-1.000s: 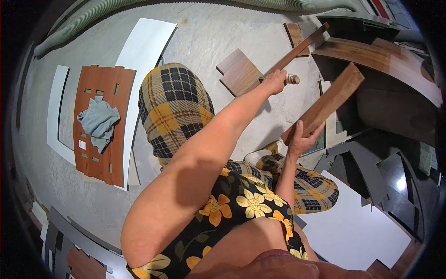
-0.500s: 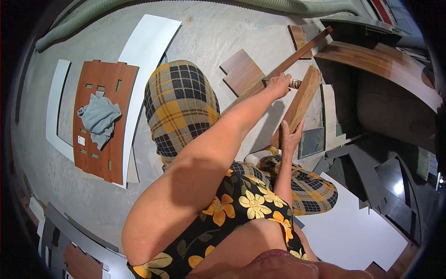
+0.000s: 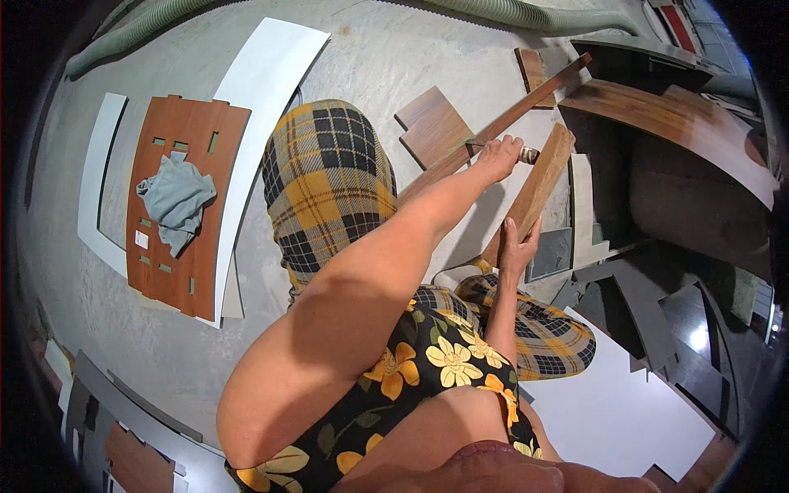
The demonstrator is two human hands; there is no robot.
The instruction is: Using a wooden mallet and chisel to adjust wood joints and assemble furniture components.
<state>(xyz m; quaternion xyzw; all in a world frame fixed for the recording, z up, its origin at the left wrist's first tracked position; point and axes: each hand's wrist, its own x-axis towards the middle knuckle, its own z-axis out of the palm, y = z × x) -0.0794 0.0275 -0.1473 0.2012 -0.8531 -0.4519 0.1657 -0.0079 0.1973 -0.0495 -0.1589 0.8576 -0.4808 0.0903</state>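
A long brown wooden board (image 3: 542,182) stands tilted right of centre, its narrow edge facing up. My right hand (image 3: 519,246) grips its lower part, thumb on the near side and fingers round the other. My left hand (image 3: 500,158) is closed round a short tool (image 3: 528,154) with a shiny, metal-like band, possibly a paintbrush. The tool's end meets the board's left face, or lies very close to it; its tip is hidden. A thin greenish piece shows behind the left hand, near a long reddish-brown strip (image 3: 534,100) on the floor.
A notched brown panel (image 3: 434,127) lies beyond my left hand. A slotted red-brown panel (image 3: 187,123) with a grey cloth (image 3: 175,201) rests on white boards (image 3: 275,62) at left. Dark cabinet-like pieces (image 3: 682,189) stand at right. A ribbed hose (image 3: 526,16) runs along the back.
The view has shifted slightly. The board's upper end has dropped a little, and my left hand with the tool has moved slightly right and nearer. Both hands keep their hold.
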